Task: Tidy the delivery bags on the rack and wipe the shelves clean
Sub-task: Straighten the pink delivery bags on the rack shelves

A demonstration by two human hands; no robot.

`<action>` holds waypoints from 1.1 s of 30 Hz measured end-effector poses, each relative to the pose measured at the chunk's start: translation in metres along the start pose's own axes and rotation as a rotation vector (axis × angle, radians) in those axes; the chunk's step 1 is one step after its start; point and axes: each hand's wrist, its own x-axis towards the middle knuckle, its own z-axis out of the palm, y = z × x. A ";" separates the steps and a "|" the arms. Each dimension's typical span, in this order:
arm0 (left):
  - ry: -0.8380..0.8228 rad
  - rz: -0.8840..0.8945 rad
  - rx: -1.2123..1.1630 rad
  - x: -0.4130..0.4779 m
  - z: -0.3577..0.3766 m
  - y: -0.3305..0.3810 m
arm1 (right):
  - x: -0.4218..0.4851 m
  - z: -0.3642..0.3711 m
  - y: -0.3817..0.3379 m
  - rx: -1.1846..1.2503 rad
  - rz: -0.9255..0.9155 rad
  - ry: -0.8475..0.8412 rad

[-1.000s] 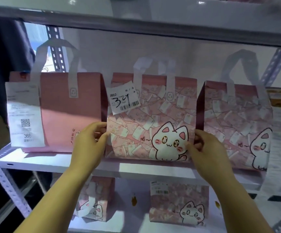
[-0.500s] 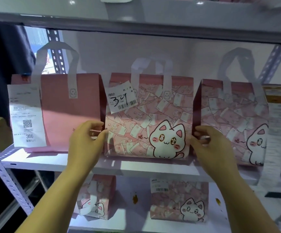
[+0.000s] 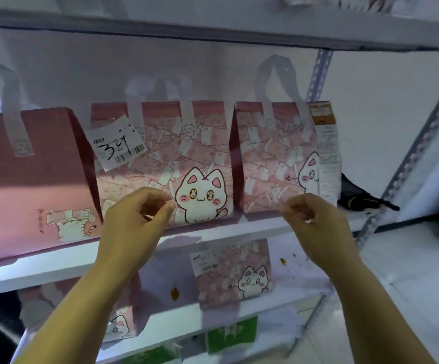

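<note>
Bags (image 3: 200,143) stand upright in a row. Left hand (image 3: 134,222) and right hand (image 3: 315,227): grips curled, empty. Lower shelf (image 3: 305,279) stains (image 3: 174,294) not yet wiped.

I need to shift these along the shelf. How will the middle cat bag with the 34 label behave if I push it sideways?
The middle bag stands upright with crisp side creases, so it probably slides as a stiff block. Tall on a narrow base, it may tip if pushed high. Its skewed label could snag.
</note>
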 end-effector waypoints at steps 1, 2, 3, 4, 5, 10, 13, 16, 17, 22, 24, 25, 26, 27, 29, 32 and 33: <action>-0.020 -0.003 -0.018 -0.001 0.007 0.002 | -0.002 -0.007 0.005 -0.016 0.020 0.007; -0.039 -0.008 -0.032 -0.003 0.014 0.005 | -0.003 -0.014 0.011 -0.037 0.034 0.014; -0.060 -0.008 -0.035 -0.003 0.021 0.008 | -0.003 -0.021 0.017 -0.061 0.047 0.021; -0.081 -0.004 -0.025 -0.004 0.029 0.011 | -0.002 -0.028 0.023 -0.083 0.062 0.027; -0.102 0.002 -0.012 -0.004 0.036 0.015 | 0.000 -0.035 0.030 -0.104 0.081 0.031; -0.126 0.036 0.021 0.003 0.082 0.032 | 0.025 -0.063 0.072 -0.179 0.149 0.054; -0.054 0.053 0.070 0.012 0.114 0.041 | 0.050 -0.076 0.097 -0.192 0.152 0.083; 0.017 0.012 0.131 0.021 0.141 0.044 | 0.080 -0.084 0.121 -0.234 0.121 0.055; 0.039 -0.005 0.142 0.022 0.148 0.045 | 0.090 -0.085 0.127 -0.255 0.101 0.022; 0.145 -0.037 0.182 0.020 0.171 0.046 | 0.126 -0.081 0.141 -0.230 0.026 -0.198; 0.172 -0.062 0.208 0.016 0.176 0.048 | 0.135 -0.078 0.145 -0.212 -0.009 -0.253; 0.175 -0.080 0.218 0.014 0.178 0.049 | 0.138 -0.076 0.146 -0.215 -0.033 -0.277; 0.173 -0.093 0.227 0.012 0.180 0.050 | 0.140 -0.075 0.147 -0.219 -0.054 -0.292; 0.163 -0.098 0.241 0.011 0.181 0.051 | 0.143 -0.074 0.148 -0.222 -0.067 -0.297; 0.129 -0.097 0.289 0.009 0.183 0.052 | 0.146 -0.074 0.149 -0.229 -0.080 -0.293; 0.110 -0.137 0.305 0.011 0.184 0.052 | 0.149 -0.074 0.151 -0.192 -0.068 -0.290; 0.112 -0.159 0.291 0.011 0.185 0.051 | 0.149 -0.074 0.152 -0.173 -0.066 -0.291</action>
